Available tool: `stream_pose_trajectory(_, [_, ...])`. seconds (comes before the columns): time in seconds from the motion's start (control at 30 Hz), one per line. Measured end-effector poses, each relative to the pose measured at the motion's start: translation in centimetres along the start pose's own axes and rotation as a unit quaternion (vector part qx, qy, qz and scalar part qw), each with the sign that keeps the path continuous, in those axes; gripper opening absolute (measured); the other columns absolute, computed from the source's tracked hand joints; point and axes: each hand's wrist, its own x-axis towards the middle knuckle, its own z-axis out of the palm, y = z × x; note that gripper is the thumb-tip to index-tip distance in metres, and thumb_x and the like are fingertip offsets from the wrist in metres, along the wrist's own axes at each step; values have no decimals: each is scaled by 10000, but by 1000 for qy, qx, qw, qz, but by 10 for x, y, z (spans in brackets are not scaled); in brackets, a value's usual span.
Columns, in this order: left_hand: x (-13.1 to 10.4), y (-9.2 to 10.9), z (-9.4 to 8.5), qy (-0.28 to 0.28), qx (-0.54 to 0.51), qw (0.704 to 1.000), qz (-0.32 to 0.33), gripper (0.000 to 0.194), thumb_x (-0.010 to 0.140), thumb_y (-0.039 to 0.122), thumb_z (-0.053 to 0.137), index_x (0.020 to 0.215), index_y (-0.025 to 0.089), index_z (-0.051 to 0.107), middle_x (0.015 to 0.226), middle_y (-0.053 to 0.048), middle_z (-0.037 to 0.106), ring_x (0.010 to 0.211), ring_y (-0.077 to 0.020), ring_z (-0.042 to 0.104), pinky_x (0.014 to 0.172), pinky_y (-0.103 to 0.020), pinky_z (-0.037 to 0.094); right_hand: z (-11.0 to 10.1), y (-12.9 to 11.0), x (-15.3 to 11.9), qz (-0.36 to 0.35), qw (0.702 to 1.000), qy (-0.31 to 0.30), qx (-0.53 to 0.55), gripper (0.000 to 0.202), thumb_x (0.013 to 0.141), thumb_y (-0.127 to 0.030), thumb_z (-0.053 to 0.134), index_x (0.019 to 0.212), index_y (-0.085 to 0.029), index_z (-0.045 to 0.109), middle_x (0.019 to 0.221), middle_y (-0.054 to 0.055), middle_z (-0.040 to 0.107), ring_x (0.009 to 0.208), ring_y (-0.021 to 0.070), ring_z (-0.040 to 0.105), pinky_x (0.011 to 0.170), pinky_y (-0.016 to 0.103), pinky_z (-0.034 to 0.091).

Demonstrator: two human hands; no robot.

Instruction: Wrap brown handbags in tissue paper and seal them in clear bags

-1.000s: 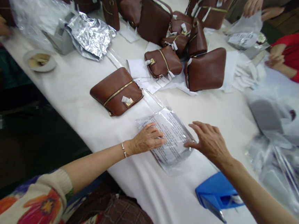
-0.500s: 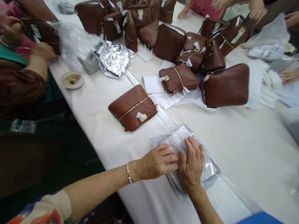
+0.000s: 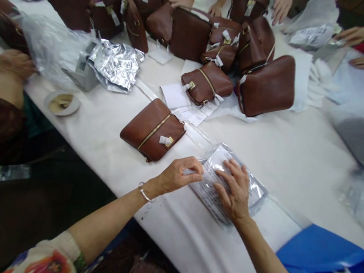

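A stack of clear plastic bags [image 3: 256, 189] with printed text lies flat on the white-covered table before me. My left hand [image 3: 185, 172] is closed at the stack's left edge, pinching a bit of the clear plastic between thumb and fingers. Flat on top of the stack rests my right hand [image 3: 234, 189], its fingers spread. Just beyond my left hand lies a brown leather bag [image 3: 152, 130] with a gold zip and a white-wrapped clasp. Another brown bag [image 3: 207, 83] sits behind it on white papers [image 3: 175, 95].
Several more brown bags [image 3: 188, 34] crowd the far side. At the left are crumpled silver foil [image 3: 118, 65], a grey tape dispenser [image 3: 83, 70] and a small white dish [image 3: 62, 103]. A blue stool [image 3: 322, 251] stands at the near right. Other people's hands [image 3: 281, 2] reach in around the table.
My left hand has gone from lying on the stack to pinching plastic at its left edge. The right hand stays on the stack with fingers more spread. The view has shifted.
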Motion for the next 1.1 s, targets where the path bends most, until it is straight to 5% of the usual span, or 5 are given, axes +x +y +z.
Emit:
stream_pose_trajectory(0.27, [12, -15, -22, -103, -5, 987, -126, 311, 760, 310, 794, 987, 169, 636, 904, -16, 689, 847, -152, 620, 779, -255, 469, -4, -4, 4, 3, 1000, -12, 19, 75, 912, -266, 628, 863, -243, 680, 1280, 73, 629, 1342, 300, 462, 1140, 637, 234])
stream_pose_trajectory(0.37, [12, -11, -20, -69, 51, 991, -104, 128, 858, 277, 686, 833, 151, 676, 793, -3, 669, 748, -123, 585, 707, -226, 439, -3, -4, 4, 6, 1000, -10, 20, 69, 901, -301, 649, 876, -242, 676, 1262, 76, 643, 1333, 298, 473, 1138, 637, 242])
stream_pose_trajectory(0.53, [11, -11, -19, -23, -11, 988, -154, 265, 748, 338, 798, 782, 152, 612, 717, 40, 572, 677, -102, 508, 635, -207, 398, -2, -5, 5, 14, 1000, 5, 22, 90, 866, -312, 701, 837, -236, 662, 1228, 80, 664, 1307, 295, 502, 1137, 625, 259])
stream_pose_trajectory(0.73, [21, -15, -36, -154, -26, 971, -183, 289, 852, 408, 678, 960, 142, 705, 921, -43, 692, 850, -160, 610, 774, -250, 459, -6, -5, 7, 14, 999, -21, 29, 87, 908, -273, 642, 830, -239, 660, 1235, 73, 661, 1335, 292, 473, 1147, 626, 234])
stream_pose_trajectory(1.1, [14, -28, -21, -58, -109, 970, -210, 365, 935, 473, 554, 913, 125, 665, 730, -23, 646, 671, -121, 592, 667, -233, 479, -5, -2, 10, 5, 999, -42, 11, 123, 917, -323, 621, 830, -251, 672, 1221, 73, 662, 1327, 299, 470, 1135, 631, 245])
